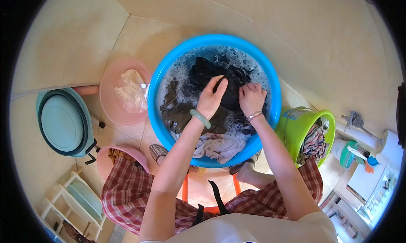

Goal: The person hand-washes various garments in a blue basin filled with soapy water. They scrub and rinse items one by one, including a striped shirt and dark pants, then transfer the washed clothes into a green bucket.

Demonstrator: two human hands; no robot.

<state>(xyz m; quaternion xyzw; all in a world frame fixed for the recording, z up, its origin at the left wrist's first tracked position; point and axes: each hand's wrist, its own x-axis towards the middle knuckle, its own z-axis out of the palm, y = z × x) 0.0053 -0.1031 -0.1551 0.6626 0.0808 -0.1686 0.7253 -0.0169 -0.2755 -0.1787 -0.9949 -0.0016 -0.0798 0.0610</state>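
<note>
A large blue basin (157, 76) of sudsy water stands on the floor between my feet. Both my hands are over it, gripping a wet black garment (230, 93) partly lifted from the suds. My left hand (212, 95) pinches the cloth between thumb and fingers. My right hand (252, 98) has its fingers curled down onto the right part of the same garment. More black cloth (207, 69) floats behind them. A dark olive garment (179, 115) lies in the water at the left, and a pale garment (222, 145) rests at the near side.
Left of the basin sit a pink basin (111, 112) with white cloth and another pink basin (103, 160) with brown cloth. A teal folding basin (63, 122) is farther left. At the right, a green bucket (296, 129) holds striped clothes. Tiled walls (270, 19) rise behind.
</note>
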